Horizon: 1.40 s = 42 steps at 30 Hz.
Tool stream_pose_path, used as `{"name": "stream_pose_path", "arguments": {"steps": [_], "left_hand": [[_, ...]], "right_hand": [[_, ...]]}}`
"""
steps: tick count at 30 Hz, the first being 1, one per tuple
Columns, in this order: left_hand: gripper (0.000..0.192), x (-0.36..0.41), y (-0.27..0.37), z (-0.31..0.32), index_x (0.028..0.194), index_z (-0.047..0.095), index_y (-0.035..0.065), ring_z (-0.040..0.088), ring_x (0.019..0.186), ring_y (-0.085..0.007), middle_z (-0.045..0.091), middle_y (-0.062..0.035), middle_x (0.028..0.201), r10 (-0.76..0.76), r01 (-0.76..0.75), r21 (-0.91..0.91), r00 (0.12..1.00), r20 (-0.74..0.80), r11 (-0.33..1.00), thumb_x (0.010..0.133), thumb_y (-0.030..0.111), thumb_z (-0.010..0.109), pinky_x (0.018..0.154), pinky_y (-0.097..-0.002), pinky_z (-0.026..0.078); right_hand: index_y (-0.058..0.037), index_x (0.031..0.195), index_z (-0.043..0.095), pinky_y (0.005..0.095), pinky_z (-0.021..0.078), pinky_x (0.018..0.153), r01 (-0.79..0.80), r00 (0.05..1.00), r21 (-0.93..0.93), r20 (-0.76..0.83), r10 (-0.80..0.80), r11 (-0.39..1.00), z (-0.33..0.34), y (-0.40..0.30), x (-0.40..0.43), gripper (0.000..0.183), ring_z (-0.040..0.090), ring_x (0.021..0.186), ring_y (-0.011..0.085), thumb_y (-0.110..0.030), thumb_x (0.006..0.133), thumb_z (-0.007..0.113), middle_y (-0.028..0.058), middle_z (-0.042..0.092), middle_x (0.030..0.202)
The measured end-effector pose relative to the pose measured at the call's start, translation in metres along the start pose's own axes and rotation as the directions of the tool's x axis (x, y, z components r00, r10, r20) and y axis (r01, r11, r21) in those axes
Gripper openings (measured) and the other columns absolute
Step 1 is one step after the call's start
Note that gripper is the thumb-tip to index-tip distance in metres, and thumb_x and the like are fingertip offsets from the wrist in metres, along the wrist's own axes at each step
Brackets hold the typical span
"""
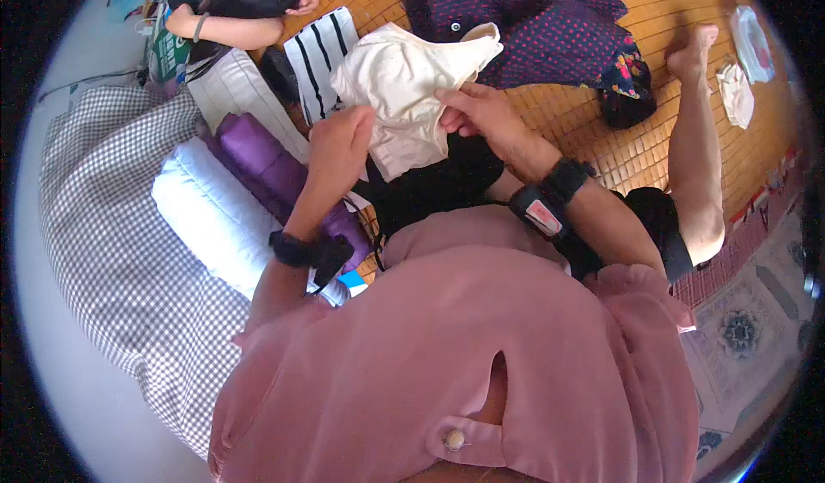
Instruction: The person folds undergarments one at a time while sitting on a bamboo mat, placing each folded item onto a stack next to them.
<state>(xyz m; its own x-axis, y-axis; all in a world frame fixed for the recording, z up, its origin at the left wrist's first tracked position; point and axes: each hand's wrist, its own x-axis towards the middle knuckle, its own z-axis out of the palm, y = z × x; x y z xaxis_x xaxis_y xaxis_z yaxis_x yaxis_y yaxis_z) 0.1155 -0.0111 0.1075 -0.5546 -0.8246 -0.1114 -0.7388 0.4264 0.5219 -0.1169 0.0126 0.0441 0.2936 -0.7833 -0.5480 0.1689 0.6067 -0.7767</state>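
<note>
A cream-coloured garment (412,96), apparently a bra top, is held up in front of me above my lap, its cloth creased and hanging down. My right hand (483,119) pinches its right edge between thumb and fingers. At the left edge my left hand (343,141) is curled into a fist around the cloth, with its fingertips hidden. Behind the cream garment a dark polka-dot garment (515,38) with a floral patch lies spread on the woven mat (635,154). A folded white cloth with black stripes (320,51) lies just beyond my left hand.
Along my left lie a purple padded roll (261,154), a pale blue padded roll (209,206) and a gingham cover (109,212). Another person's forearm (238,32) rests at the upper left. A small white cloth (736,95) and a plastic bag (752,43) lie past my outstretched leg (696,135).
</note>
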Motion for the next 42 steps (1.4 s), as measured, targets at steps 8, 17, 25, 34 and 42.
{"name": "stream_pose_path", "arguments": {"steps": [8, 17, 25, 34, 42], "left_hand": [[0.084, -0.011, -0.004, 0.05, 0.131, 0.029, 0.005, 0.031, 0.123, -0.0281, 0.032, -0.0116, 0.134, -0.052, 0.066, 0.314, 0.997, -0.052, 0.947, 0.064, 0.035, 0.07, 0.096, -0.0417, 0.024], [0.063, -0.015, 0.011, 0.043, 0.118, 0.044, 0.0034, 0.039, 0.115, -0.0338, 0.04, -0.0167, 0.125, -0.049, 0.072, 0.235, 0.993, -0.104, 0.969, 0.065, 0.022, 0.07, 0.095, -0.0419, 0.031], [0.014, -0.023, 0.004, 0.043, 0.077, 0.057, 0.0057, 0.048, 0.085, -0.0282, 0.054, -0.007, 0.086, 0.124, -0.107, 0.209, 0.99, -0.068, 0.972, 0.069, 0.014, 0.064, 0.076, -0.038, 0.038], [0.011, -0.007, 0.025, 0.029, 0.081, 0.056, 0.0058, 0.05, 0.087, -0.0278, 0.056, -0.0087, 0.086, -0.03, 0.041, 0.224, 0.998, -0.05, 0.974, 0.074, 0.015, 0.057, 0.075, -0.0406, 0.035], [0.045, 0.047, 0.019, 0.069, 0.119, 0.045, 0.0028, 0.034, 0.121, -0.0294, 0.041, -0.0146, 0.127, 0.072, 0.063, 0.394, 0.945, -0.318, 0.917, 0.08, 0.021, 0.055, 0.097, -0.0429, 0.025]], "right_hand": [[-0.0051, 0.08, 0.059, 0.0212, 0.0406, 0.047, 0.052, 0.991, 0.094, -0.132, -0.039, 0.994, -0.011, 0.027, 0.026, 0.018, 0.054, 0.053, 0.0091, -0.023, 0.079, 0.062, 0.0011, 0.058, 0.065], [-0.0123, 0.091, 0.058, 0.0176, 0.0374, 0.059, 0.044, 0.994, 0.29, -0.104, -0.014, 0.956, -0.025, 0.022, 0.023, 0.018, 0.053, 0.07, 0.004, -0.025, 0.079, 0.063, -0.0039, 0.059, 0.078], [-0.011, 0.085, 0.06, 0.0175, 0.0374, 0.055, 0.113, 0.969, 0.318, -0.246, -0.033, 0.941, -0.032, 0.019, 0.038, 0.017, 0.052, 0.063, 0.004, -0.027, 0.08, 0.062, -0.0035, 0.06, 0.074], [-0.0069, 0.078, 0.057, 0.0204, 0.0389, 0.053, 0.075, 0.934, 0.31, -0.355, 0.042, 0.948, -0.036, 0.03, 0.047, 0.013, 0.053, 0.061, 0.0076, -0.019, 0.079, 0.061, 0.0003, 0.059, 0.068], [-0.0061, 0.093, 0.056, 0.0257, 0.0463, 0.067, 0.549, 0.77, -0.299, -0.183, -0.611, 0.781, 0.0, 0.012, 0.012, 0.013, 0.056, 0.075, 0.0134, -0.01, 0.081, 0.057, 0.0028, 0.058, 0.084]]}}
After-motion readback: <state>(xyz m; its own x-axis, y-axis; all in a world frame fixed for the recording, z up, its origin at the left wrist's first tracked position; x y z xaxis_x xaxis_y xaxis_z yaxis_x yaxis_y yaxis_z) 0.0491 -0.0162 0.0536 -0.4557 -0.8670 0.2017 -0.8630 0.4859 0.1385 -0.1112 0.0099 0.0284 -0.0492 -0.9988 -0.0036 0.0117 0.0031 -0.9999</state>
